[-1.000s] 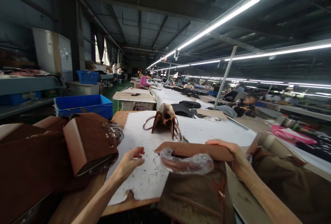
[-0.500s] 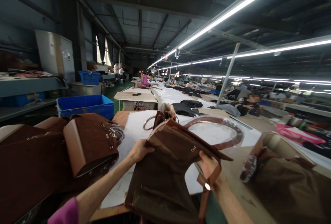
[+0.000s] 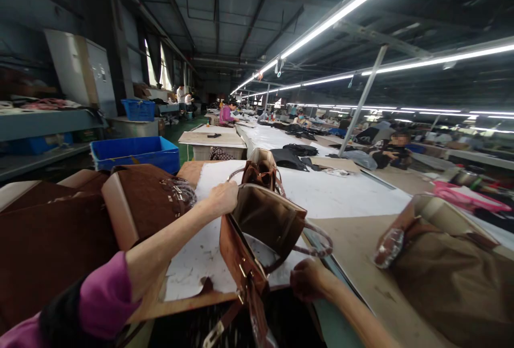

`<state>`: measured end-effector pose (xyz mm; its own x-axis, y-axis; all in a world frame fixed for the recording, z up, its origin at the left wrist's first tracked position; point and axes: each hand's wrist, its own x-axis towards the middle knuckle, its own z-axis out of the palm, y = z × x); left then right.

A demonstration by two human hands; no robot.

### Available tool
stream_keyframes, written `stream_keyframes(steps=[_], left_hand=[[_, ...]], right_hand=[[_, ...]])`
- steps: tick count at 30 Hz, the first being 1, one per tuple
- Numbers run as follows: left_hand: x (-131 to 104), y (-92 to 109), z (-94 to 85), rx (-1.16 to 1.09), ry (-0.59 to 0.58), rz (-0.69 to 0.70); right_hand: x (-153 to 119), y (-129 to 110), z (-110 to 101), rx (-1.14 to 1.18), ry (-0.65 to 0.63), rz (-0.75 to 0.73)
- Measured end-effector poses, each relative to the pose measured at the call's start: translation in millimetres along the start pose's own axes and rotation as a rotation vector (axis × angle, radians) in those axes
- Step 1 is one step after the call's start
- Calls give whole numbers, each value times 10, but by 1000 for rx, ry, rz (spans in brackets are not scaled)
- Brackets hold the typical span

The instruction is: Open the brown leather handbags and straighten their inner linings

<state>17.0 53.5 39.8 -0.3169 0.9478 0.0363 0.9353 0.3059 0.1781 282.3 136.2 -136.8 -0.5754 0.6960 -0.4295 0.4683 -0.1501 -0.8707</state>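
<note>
A brown handbag (image 3: 233, 249) hangs tilted in front of me, its mouth open and its olive-brown lining (image 3: 267, 219) showing. My left hand (image 3: 224, 199) is closed on the bag's upper left rim. Straps with metal clasps (image 3: 241, 297) dangle from its near side, and a film-wrapped handle (image 3: 319, 241) sticks out to the right. My right hand (image 3: 308, 279) is curled just right of the bag's lower part; what its fingers hold, if anything, is hidden. Behind it, a smaller-looking brown bag (image 3: 261, 174) stands on the white sheet (image 3: 187, 262).
Several brown bags (image 3: 140, 198) are piled at left. Another bag with tan lining (image 3: 450, 267) lies at right on brown board (image 3: 353, 241). A blue bin (image 3: 134, 154) stands beyond the pile. Dark pieces (image 3: 289, 158) lie farther along the table. Co-workers sit in the distance.
The bag has turned from its outspread brown side to show its open mouth and lining. My left hand has risen slightly; my right hand has left the flap and moved lower.
</note>
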Motion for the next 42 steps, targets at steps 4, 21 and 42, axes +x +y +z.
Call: stream_keyframes(steps=[4, 21, 42], left_hand=[[31, -51, 97, 68, 45, 37], [290, 360, 164, -146, 252, 538], [-54, 219, 86, -342, 34, 766]], right_hand=[[-334, -193, -181, -249, 184, -129], [-73, -1064, -365, -315, 265, -607], [-528, -839, -700, -238, 140, -608]])
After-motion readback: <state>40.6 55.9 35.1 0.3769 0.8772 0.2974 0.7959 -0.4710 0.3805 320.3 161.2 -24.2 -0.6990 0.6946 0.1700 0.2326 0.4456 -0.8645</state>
